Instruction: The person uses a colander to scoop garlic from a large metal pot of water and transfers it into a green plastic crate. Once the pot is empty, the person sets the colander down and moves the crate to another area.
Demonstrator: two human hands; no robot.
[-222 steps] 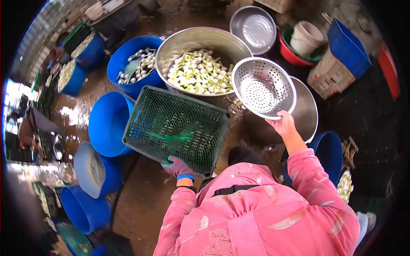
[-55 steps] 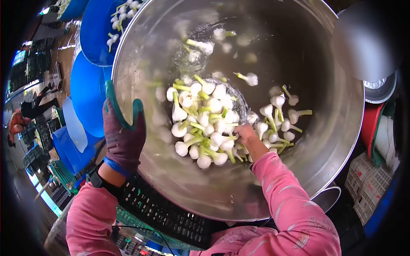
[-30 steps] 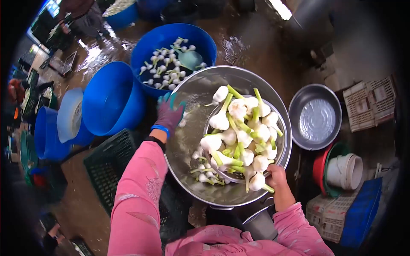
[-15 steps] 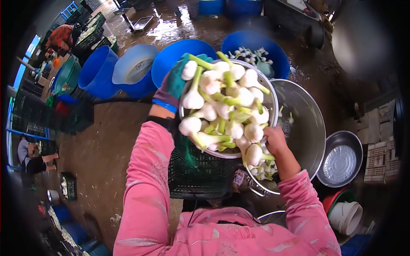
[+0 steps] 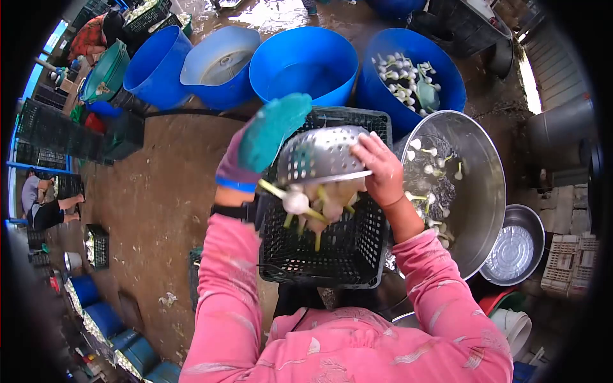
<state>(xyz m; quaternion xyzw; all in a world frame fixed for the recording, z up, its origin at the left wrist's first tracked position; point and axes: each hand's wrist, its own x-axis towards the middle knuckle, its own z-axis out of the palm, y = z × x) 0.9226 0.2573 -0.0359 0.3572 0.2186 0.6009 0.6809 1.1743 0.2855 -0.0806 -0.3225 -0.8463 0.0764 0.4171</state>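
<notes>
While the R hand (image 5: 383,167) has its bare fingers part-bent over the wall of the metal colander (image 5: 325,153), holding it, the L hand (image 5: 268,137), gloved, is mostly open, fingers together & nearly straight, up against the colander's L side; can't tell if it grips. Colander is btwn the hands, tipped w/ its mouth facing down. Garlic bulbs (image 5: 297,203) w/ green stems spill just below its rim, a bit blurred, over the black crate (image 5: 306,271), which sits beneath & nearer the body than both hands.

Just R of the R hand: a big steel tub (image 5: 485,191) w/ water & more garlic in it; a smaller metal basin (image 5: 511,252) is beyond that, further R. Past the hands, away from the body, is a row of tubs: a blue tub (image 5: 447,76) w/ garlic & a pale green item (image 5: 428,94), ahead & R; another blue one (image 5: 341,57) ahead of the colander; a pale tub (image 5: 220,57) ahead & L. Well off to the L, a person (image 5: 48,207) in dark shorts.
</notes>
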